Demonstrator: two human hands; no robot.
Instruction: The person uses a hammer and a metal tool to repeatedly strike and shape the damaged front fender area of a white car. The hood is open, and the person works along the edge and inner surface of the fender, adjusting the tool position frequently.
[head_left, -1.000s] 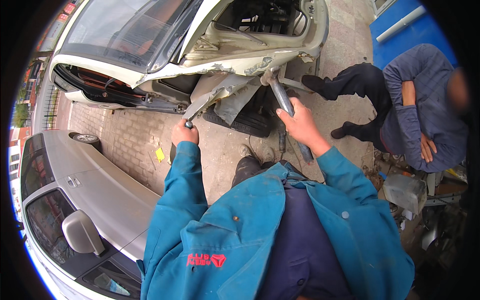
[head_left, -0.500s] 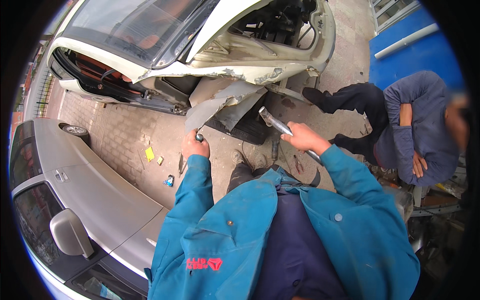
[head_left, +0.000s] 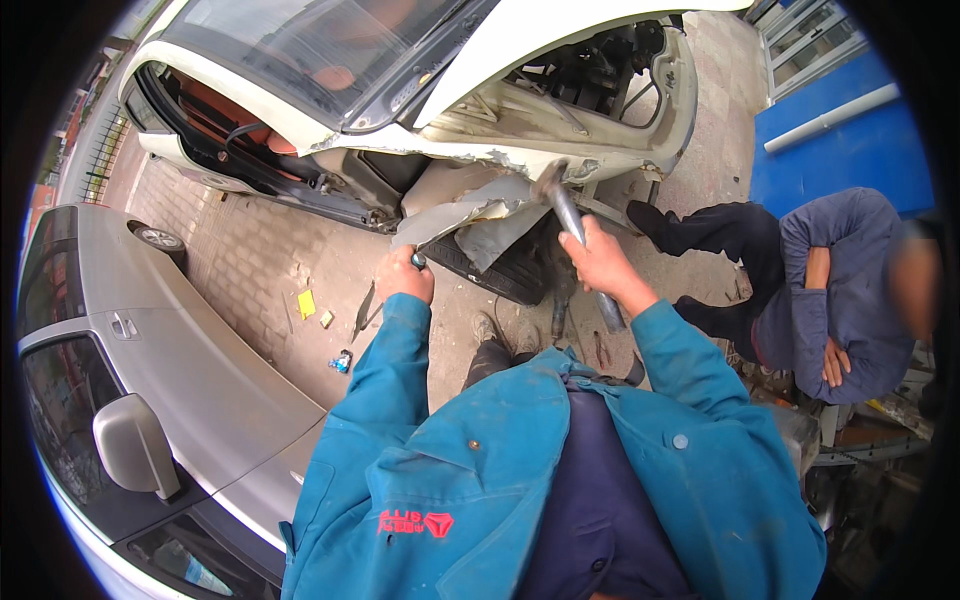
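Observation:
My left hand (head_left: 404, 276) grips a thin tool with a dark handle (head_left: 418, 261), its tip against the torn, bent fender panel (head_left: 470, 208) of a damaged white car (head_left: 400, 90). My right hand (head_left: 598, 262) is closed around the grey handle of a hammer (head_left: 568, 215), whose head is raised near the crumpled edge of the wheel arch. The black tyre (head_left: 500, 272) sits just below the bent metal. Both arms wear teal jacket sleeves.
A silver car (head_left: 150, 390) with a side mirror stands close on my left. A person in a grey top (head_left: 850, 290) sits at the right with folded arms, legs stretched toward the wheel. Small scraps and tools (head_left: 340, 330) lie on the paved ground. A blue wall (head_left: 840, 150) rises beyond.
The view has tilted down and closer to the fender. My right hand has swung the hammer toward the torn panel, and my left hand has kept its tool on the metal.

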